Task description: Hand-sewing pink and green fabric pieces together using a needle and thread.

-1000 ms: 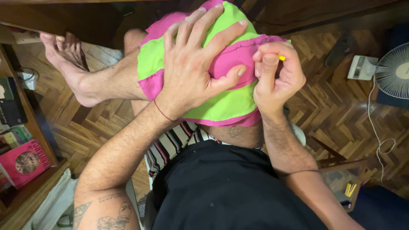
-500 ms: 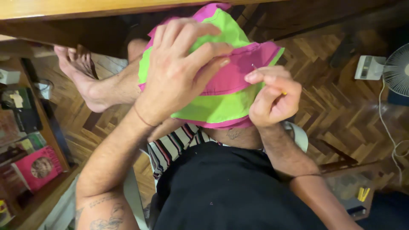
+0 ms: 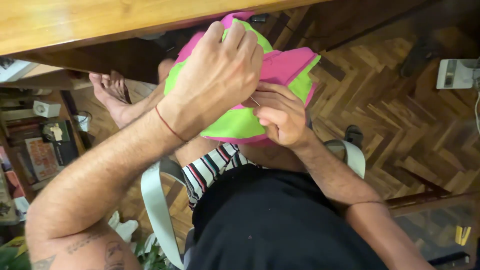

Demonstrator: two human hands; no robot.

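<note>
Both hands are gripping a soft pink-and-green fabric piece [image 3: 235, 120] on the lap: left hand [image 3: 215, 75] bunching it, right hand [image 3: 277, 112] pinching a thin needle [image 3: 255, 101]; limp cloth, probably best held near the seam.

Pink/green garment [image 3: 240, 120]: matt woven cloth. Needle [image 3: 255, 101]: thin shiny metal. Tabletop [image 3: 100, 22]: smooth varnished wood. Floor [image 3: 400, 125]: glossy herringbone wood parquet. Shorts [image 3: 212, 170]: striped cloth.

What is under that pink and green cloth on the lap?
The pink and green cloth lies over a bare knee and thigh, with striped shorts showing below its edge. The left hand covers its top; the right hand pinches a thin needle. The rest beneath is hidden.
</note>
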